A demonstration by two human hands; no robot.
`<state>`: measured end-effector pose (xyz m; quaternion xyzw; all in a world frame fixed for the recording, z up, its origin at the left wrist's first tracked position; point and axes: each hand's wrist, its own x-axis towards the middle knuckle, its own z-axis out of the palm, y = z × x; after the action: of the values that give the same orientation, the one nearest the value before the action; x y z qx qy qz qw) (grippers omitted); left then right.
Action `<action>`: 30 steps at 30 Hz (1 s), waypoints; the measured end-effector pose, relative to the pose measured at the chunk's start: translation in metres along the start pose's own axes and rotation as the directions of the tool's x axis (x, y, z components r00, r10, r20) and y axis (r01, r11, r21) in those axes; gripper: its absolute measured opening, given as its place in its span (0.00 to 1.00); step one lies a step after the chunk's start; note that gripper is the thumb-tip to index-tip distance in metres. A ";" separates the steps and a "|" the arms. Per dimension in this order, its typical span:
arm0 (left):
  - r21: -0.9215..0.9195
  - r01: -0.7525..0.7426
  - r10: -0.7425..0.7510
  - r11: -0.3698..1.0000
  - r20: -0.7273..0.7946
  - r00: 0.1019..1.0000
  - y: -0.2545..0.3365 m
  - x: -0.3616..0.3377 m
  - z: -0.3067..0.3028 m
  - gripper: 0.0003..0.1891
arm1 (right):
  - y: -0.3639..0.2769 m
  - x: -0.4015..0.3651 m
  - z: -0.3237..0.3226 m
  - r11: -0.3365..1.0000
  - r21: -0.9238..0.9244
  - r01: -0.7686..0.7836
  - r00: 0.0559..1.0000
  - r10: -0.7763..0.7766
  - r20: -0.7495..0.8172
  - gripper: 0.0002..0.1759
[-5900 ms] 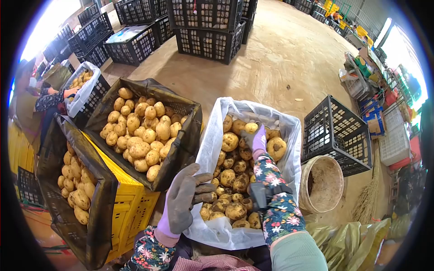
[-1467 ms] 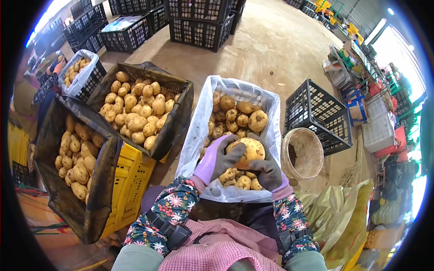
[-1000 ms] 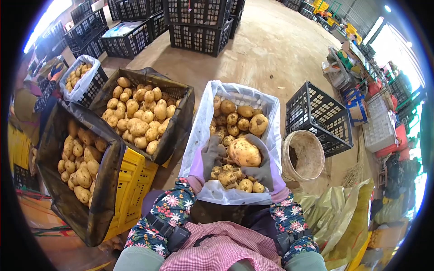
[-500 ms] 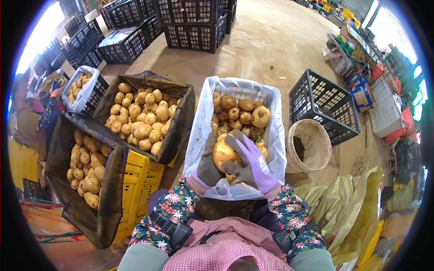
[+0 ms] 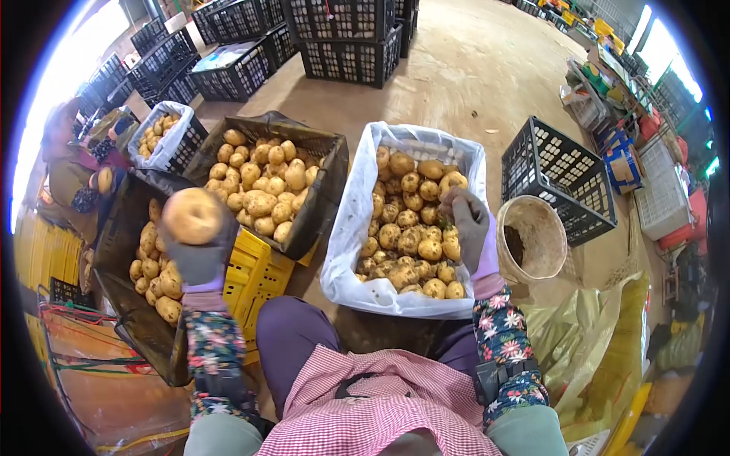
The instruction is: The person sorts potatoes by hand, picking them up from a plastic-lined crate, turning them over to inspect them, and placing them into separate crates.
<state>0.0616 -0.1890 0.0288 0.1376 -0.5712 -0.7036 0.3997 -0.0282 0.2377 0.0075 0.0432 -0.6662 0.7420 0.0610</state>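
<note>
My left hand point(image 5: 199, 254), in a dark-palmed purple glove, is closed on a large potato point(image 5: 193, 216), blurred by motion. Hand and potato are above the near dark-lined crate point(image 5: 122, 251), which has potatoes point(image 5: 156, 285) in it. My right hand point(image 5: 470, 228), gloved alike, is at the right side of the white-lined crate point(image 5: 346, 251). Its fingers are bent together beside a big potato point(image 5: 454, 181); what they hold, if anything, is hidden. Smaller, soil-marked potatoes point(image 5: 407, 242) fill much of that crate.
Another dark-lined crate point(image 5: 334, 175) of potatoes stands behind the yellow crate point(image 5: 247, 266). To the right are a dirty bucket point(image 5: 559, 239), a black crate point(image 5: 559, 175) and yellowish sacking point(image 5: 578, 334). A co-worker point(image 5: 72, 178) sits at far left. Stacked black crates point(image 5: 350, 61) stand ahead.
My left hand has carried the large potato leftward out of the white-lined crate, where both hands held it. The right hand has let go and moved to the crate's right side. The view has shifted slightly.
</note>
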 end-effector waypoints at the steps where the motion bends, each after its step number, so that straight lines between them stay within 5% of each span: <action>1: -0.655 0.316 -0.252 0.686 0.194 0.948 0.011 0.021 -0.031 0.38 | -0.005 0.001 -0.005 0.996 0.002 -0.085 0.996 0.085 -0.026 0.15; 2: -0.666 0.187 -0.225 0.722 0.030 0.974 0.023 0.028 -0.040 0.38 | -0.004 0.005 -0.010 0.996 -0.002 -0.091 0.995 0.091 -0.028 0.15; 4: -0.809 0.378 -0.293 0.450 0.266 0.918 0.026 0.031 -0.078 0.37 | 0.002 0.016 -0.018 0.988 -0.003 -0.155 0.988 0.155 -0.023 0.16; 7: -0.722 0.422 -0.438 0.548 0.182 0.880 0.029 0.000 -0.022 0.33 | 0.030 0.038 -0.022 0.947 -0.240 -0.215 0.971 0.233 0.049 0.16; 8: -0.558 0.485 -0.386 0.673 0.295 0.874 0.017 -0.011 0.000 0.30 | 0.045 0.045 -0.025 0.891 -0.397 -0.219 0.949 0.290 0.128 0.17; 9: -0.374 0.502 -0.348 0.780 0.408 0.844 0.004 -0.021 0.026 0.28 | 0.067 0.051 -0.029 0.804 -0.562 -0.194 0.928 0.337 0.162 0.17; 12: -0.268 0.681 -0.523 0.682 0.472 0.709 -0.032 -0.072 0.120 0.21 | 0.099 0.061 -0.016 0.338 -0.941 0.030 0.869 0.457 0.192 0.21; 16: -0.123 0.799 -0.683 0.588 0.454 0.572 -0.073 -0.101 0.162 0.22 | 0.154 0.061 -0.010 0.086 -0.975 0.206 0.714 0.668 0.210 0.25; 19: -0.160 0.883 -0.678 0.441 0.585 0.445 -0.090 -0.102 0.156 0.23 | 0.208 0.046 -0.021 -0.097 -0.882 0.461 0.671 0.688 0.275 0.21; 21: -0.129 0.886 -0.725 0.446 0.529 0.442 -0.077 -0.103 0.172 0.23 | 0.229 0.037 -0.015 -0.258 -0.728 0.636 0.666 0.660 0.348 0.17; 25: -0.139 0.916 -0.732 0.376 0.562 0.385 -0.090 -0.107 0.175 0.24 | 0.220 0.055 -0.029 -0.068 -0.898 0.435 0.682 0.676 0.279 0.14; 26: -0.158 0.909 -0.714 0.386 0.573 0.403 -0.085 -0.105 0.177 0.24 | 0.215 0.068 -0.033 0.000 -0.949 0.316 0.656 0.722 0.218 0.14; 27: -0.107 0.899 -0.729 0.425 0.548 0.409 -0.078 -0.105 0.178 0.24 | 0.212 0.074 -0.039 0.217 -0.976 -0.020 0.684 0.715 0.145 0.15; 28: -0.052 0.888 -0.745 0.457 0.523 0.414 -0.072 -0.107 0.178 0.24 | 0.205 0.078 -0.048 0.409 -0.844 -0.348 0.684 0.726 0.070 0.15; 29: -0.055 0.884 -0.730 0.465 0.541 0.417 -0.071 -0.108 0.175 0.23 | 0.190 0.083 -0.067 0.664 -0.439 -0.605 0.578 0.746 0.332 0.15; 30: -0.066 0.884 -0.717 0.464 0.558 0.418 -0.071 -0.109 0.174 0.23 | 0.167 0.079 -0.064 0.668 -0.448 -0.594 0.592 0.740 0.320 0.15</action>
<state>-0.0102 0.0122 -0.0111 0.1551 -0.3712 -0.9073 -0.1223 -0.1295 0.2867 -0.1526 -0.0411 -0.7277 0.5661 -0.3851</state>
